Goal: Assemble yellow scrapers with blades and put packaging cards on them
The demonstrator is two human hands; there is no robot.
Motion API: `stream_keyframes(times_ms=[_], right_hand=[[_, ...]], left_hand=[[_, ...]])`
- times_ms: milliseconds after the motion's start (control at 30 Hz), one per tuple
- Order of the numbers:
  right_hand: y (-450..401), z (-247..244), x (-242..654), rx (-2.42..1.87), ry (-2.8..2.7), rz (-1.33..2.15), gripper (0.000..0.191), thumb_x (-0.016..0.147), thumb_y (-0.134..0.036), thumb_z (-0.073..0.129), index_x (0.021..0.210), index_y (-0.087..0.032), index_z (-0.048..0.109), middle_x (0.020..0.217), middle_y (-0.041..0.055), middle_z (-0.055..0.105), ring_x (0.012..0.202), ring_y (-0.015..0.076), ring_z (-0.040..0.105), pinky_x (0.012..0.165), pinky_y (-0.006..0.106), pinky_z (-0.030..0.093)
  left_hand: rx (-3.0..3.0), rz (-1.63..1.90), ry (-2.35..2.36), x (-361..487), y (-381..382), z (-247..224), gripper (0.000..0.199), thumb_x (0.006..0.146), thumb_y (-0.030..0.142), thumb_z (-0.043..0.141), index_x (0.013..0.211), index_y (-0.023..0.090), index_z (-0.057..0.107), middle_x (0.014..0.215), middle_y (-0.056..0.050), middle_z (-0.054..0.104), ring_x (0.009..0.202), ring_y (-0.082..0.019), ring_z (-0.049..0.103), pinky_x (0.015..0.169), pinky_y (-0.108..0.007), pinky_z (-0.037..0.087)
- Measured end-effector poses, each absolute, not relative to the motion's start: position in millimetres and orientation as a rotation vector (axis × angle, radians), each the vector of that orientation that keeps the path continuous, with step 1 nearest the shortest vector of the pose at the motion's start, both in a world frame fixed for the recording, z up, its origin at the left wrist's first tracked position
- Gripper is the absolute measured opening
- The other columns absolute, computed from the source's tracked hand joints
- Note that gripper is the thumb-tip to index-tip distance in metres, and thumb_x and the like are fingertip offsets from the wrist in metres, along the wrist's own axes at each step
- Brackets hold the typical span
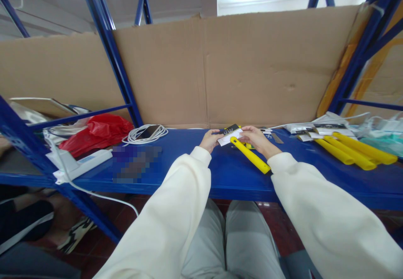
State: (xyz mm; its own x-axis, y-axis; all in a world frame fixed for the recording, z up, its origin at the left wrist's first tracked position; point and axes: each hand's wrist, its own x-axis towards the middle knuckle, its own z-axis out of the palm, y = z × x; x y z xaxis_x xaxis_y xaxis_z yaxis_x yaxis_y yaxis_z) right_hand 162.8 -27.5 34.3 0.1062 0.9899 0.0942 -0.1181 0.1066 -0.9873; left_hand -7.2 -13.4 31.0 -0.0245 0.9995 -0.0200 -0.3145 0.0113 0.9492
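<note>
I clamp the black-and-white card (228,136) at opposite edges with my left hand (210,141) and right hand (253,138), above the blue table (226,170), the yellow handle (252,157) overlapping the card's near edge.

Your left sleeve (170,214) at seven o'clock, cream, loose and softly folded, your right sleeve (327,212) at four o'clock, matching, both narrowing to snug cuffs (201,155), your pale grey trousers (248,239) near six o'clock

Print on the card (229,136) illegibly small, dark tabletop patch (137,164) pixelated beyond recognition
</note>
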Motion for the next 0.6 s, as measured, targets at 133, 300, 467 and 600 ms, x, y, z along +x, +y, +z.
stream_keyframes(times_ms=[133,300,467,600], right_hand=[[-24.7,31.3,163.8,-1.125,-1.130,1.105,0.023,0.076,-0.001,0.062,0.082,-0.020,0.051,0.063,-0.0019,0.065,0.052,0.0099,0.063,0.057,0.020,0.054],[-11.5,19.8,168.7,-1.204,-1.380,0.773,0.020,0.072,-0.009,0.065,0.077,-0.021,0.050,0.075,-0.0003,0.064,0.062,0.0124,0.063,0.067,0.029,0.055],[-4.0,11.7,176.3,-1.150,-1.793,0.233,0.012,0.071,-0.022,0.067,0.075,-0.020,0.056,0.075,0.0013,0.063,0.067,0.0151,0.059,0.071,0.032,0.052],[-10.1,13.7,176.3,-1.182,-1.945,0.205,0.016,0.079,-0.035,0.063,0.077,-0.020,0.059,0.065,0.0012,0.063,0.062,0.0157,0.059,0.061,0.028,0.047]], left_hand=[[0.976,1.335,1.043,-7.1,-18.4,34.6,0.031,0.075,-0.009,0.062,0.099,0.010,0.062,0.064,0.000,0.065,0.056,-0.011,0.064,0.070,-0.029,0.057],[1.043,1.341,1.107,-9.0,-17.3,32.7,0.027,0.074,-0.007,0.062,0.094,0.010,0.067,0.062,0.000,0.064,0.054,-0.010,0.063,0.067,-0.027,0.057],[1.088,1.345,1.173,-11.4,-9.8,26.2,0.024,0.073,-0.007,0.060,0.086,0.010,0.071,0.059,0.000,0.064,0.054,-0.010,0.063,0.069,-0.027,0.057],[1.108,1.355,1.186,-12.3,-4.5,22.5,0.021,0.070,-0.005,0.064,0.081,0.010,0.074,0.059,-0.002,0.066,0.056,-0.012,0.064,0.069,-0.028,0.057]])
